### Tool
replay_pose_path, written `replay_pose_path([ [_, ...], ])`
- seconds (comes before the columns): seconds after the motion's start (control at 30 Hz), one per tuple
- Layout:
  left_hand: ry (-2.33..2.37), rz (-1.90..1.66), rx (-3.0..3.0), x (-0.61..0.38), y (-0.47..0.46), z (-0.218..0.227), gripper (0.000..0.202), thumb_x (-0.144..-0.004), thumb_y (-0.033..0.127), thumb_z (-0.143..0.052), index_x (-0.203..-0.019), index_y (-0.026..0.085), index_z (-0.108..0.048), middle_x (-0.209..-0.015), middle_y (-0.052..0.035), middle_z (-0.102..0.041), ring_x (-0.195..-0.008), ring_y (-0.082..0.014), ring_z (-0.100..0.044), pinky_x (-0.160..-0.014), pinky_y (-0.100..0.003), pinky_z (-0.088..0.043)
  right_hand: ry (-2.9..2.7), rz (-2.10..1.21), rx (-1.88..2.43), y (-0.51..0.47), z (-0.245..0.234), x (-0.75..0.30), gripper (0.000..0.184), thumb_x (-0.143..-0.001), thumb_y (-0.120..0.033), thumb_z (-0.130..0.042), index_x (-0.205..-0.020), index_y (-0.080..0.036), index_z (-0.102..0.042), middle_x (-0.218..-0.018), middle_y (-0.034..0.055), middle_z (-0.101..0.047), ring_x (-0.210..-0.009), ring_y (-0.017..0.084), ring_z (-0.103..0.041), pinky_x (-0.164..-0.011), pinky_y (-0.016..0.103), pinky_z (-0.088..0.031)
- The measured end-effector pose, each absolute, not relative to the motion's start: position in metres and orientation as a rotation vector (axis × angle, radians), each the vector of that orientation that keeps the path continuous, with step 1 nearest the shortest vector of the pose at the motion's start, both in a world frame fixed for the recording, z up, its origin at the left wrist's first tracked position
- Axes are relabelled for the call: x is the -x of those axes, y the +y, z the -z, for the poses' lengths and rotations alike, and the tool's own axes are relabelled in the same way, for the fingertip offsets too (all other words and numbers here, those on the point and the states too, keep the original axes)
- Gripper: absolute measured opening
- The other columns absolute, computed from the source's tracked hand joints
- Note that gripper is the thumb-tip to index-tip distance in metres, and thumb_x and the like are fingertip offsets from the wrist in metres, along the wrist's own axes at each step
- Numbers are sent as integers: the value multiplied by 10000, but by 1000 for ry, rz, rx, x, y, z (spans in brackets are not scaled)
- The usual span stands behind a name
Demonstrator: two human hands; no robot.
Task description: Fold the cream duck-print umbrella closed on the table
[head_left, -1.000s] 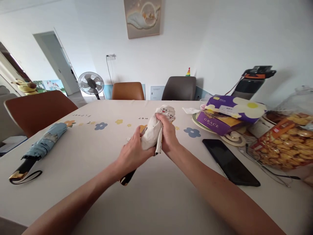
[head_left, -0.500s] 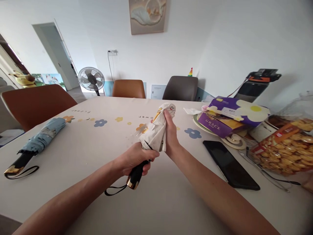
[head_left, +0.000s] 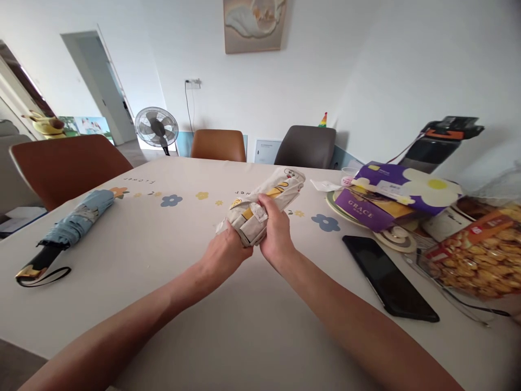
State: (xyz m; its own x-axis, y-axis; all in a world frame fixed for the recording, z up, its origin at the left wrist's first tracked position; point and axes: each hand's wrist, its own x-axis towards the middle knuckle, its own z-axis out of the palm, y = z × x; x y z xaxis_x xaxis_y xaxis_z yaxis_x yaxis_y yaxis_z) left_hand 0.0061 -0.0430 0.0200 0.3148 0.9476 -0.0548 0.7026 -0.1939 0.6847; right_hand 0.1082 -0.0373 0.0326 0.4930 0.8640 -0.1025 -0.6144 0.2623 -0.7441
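A folded white umbrella (head_left: 283, 187) with yellow and black cartoon prints is held over the middle of the table, its top end tilted away to the right. My left hand (head_left: 228, 251) is closed around its lower end; the black handle is out of sight. On the umbrella's right side, my right hand (head_left: 277, 228) grips the wrapped cloth, thumb lying across the folds. A second folded umbrella (head_left: 83, 217), light blue with a black and gold handle and a wrist loop, lies at the left of the table.
To the right lie a black phone (head_left: 388, 277), a purple tissue box (head_left: 407, 184), a plate (head_left: 340, 209), a bag of biscuits (head_left: 476, 255) and cables. A dark bottle (head_left: 435, 144) stands behind them. Chairs (head_left: 218, 145) and a fan (head_left: 157, 127) are beyond the table (head_left: 183, 331).
The umbrella's cloth has turned and looks more tightly wrapped. Its black handle and loop, visible before, are hidden now. My right hand has shifted lower along the cloth. The view has swung slightly left.
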Motion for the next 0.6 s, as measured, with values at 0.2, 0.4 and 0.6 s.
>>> replay_pose_path([
  [0.2, 1295, -551, -1782, -7, -47, -25, 620, -665, 333, -664, -1195, 190, -374, -878, -62, -628, -663, -189, -611, -561, -276, -443, -288, -1098, 770, -30, -33, -121, 166, -598, -235, -669, -723, -178, -575, -604, -40, -599, -554, 134, -575, -508, 246, -490],
  [0.4, 750, -330, -1258, 1, -39, -26, 386, -708, 411, -658, -940, 146, -501, -851, -59, -590, -664, -168, -629, -586, -287, -517, -330, -1273, 666, -26, -40, -140, 144, -681, -296, -579, -764, -178, -580, -614, -6, -616, -554, 163, -591, -502, 274, -494],
  [0.6, 552, -262, -988, -4, -50, -18, 314, -763, 457, -582, -737, 171, -456, -507, 67, -431, -321, -45, -353, -326, -181, -324, -370, -1386, 638, -28, -39, -140, 211, -730, -370, -556, -761, -163, -583, -613, 17, -636, -578, 190, -614, -531, 298, -508],
])
